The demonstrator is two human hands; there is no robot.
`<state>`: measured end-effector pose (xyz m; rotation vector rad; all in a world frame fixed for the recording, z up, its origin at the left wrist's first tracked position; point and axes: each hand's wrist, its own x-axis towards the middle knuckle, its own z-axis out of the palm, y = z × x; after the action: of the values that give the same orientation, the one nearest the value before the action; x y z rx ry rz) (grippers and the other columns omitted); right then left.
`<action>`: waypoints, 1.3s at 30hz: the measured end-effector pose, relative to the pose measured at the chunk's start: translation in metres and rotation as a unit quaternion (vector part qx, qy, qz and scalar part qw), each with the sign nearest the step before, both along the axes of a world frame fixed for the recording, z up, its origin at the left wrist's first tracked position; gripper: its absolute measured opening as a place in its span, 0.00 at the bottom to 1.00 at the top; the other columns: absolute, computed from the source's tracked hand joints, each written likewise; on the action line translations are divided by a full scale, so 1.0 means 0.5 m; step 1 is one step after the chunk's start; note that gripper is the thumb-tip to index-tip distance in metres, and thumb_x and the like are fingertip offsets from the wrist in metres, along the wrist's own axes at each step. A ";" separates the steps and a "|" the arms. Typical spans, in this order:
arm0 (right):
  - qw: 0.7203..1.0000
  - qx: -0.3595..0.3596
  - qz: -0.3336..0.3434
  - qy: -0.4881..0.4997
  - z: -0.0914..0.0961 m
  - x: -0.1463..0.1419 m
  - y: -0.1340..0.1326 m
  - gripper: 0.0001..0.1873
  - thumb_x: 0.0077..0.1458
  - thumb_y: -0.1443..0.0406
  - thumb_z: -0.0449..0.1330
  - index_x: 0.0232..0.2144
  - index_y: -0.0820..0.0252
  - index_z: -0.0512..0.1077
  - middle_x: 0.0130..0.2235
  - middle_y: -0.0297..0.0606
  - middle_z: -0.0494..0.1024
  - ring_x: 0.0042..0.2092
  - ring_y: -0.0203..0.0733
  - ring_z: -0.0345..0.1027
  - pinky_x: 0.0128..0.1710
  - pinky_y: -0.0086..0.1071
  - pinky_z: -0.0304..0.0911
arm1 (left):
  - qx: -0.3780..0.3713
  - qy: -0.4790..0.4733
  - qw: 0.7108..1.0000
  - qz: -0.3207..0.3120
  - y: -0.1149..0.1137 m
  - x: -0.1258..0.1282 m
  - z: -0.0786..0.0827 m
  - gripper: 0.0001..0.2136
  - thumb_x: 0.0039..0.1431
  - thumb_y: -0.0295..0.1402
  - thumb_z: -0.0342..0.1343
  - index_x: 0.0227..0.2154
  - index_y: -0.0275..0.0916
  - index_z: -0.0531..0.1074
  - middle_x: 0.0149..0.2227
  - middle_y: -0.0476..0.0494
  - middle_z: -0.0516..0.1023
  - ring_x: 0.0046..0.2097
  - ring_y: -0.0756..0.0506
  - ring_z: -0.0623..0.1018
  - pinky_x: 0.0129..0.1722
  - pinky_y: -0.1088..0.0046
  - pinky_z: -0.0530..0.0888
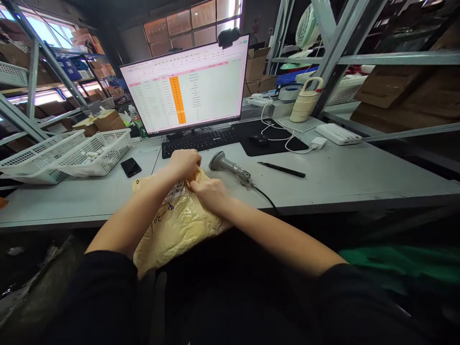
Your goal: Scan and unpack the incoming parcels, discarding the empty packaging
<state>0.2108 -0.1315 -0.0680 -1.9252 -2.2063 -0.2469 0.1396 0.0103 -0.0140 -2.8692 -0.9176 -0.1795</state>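
A yellow plastic mailer bag (176,225) lies over the front edge of the grey table (341,177), with a white label and handwriting on it. My left hand (184,163) is closed on the bag's far end. Right beside it, my right hand (209,192) pinches the same end, fingers pressed together. A grey barcode scanner (230,166) lies just right of my hands, its cable running off the table edge.
A monitor (185,86) showing a spreadsheet stands behind a black keyboard (199,141). Two white baskets (72,153) and a black phone (131,167) sit at the left. A black pen (282,169), mouse pad, white power bank (338,134) and metal shelving surround the desk.
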 end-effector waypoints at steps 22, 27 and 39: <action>0.989 0.143 0.024 0.035 0.046 0.101 0.006 0.14 0.70 0.62 0.51 0.45 0.55 0.77 0.44 0.41 0.73 0.44 0.43 0.63 0.40 0.33 0.52 | -0.010 -0.012 0.985 -0.170 -0.060 -0.190 0.078 0.15 0.66 0.39 0.50 0.49 0.53 0.78 0.57 0.48 0.72 0.58 0.38 0.67 0.64 0.54 0.58; 0.987 0.155 0.033 -0.011 0.054 0.094 -0.004 0.14 0.70 0.64 0.51 0.47 0.55 0.77 0.44 0.41 0.74 0.42 0.43 0.63 0.39 0.35 0.51 | 0.049 -0.017 0.978 -0.202 -0.076 -0.211 0.054 0.08 0.63 0.37 0.54 0.38 0.48 0.79 0.47 0.49 0.79 0.63 0.36 0.63 0.69 0.45 0.42; 0.963 0.254 0.001 0.087 0.078 0.170 -0.008 0.17 0.66 0.67 0.53 0.53 0.59 0.75 0.46 0.44 0.80 0.47 0.50 0.69 0.48 0.41 0.63 | -0.009 -0.093 0.991 -0.092 -0.017 -0.248 0.051 0.16 0.64 0.42 0.46 0.25 0.41 0.68 0.25 0.46 0.71 0.31 0.44 0.71 0.39 0.66 0.69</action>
<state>0.2958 -0.1353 -0.0292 -1.5928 -1.8069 -0.5577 0.0158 0.0016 0.0114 -2.9905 -0.6816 -0.4677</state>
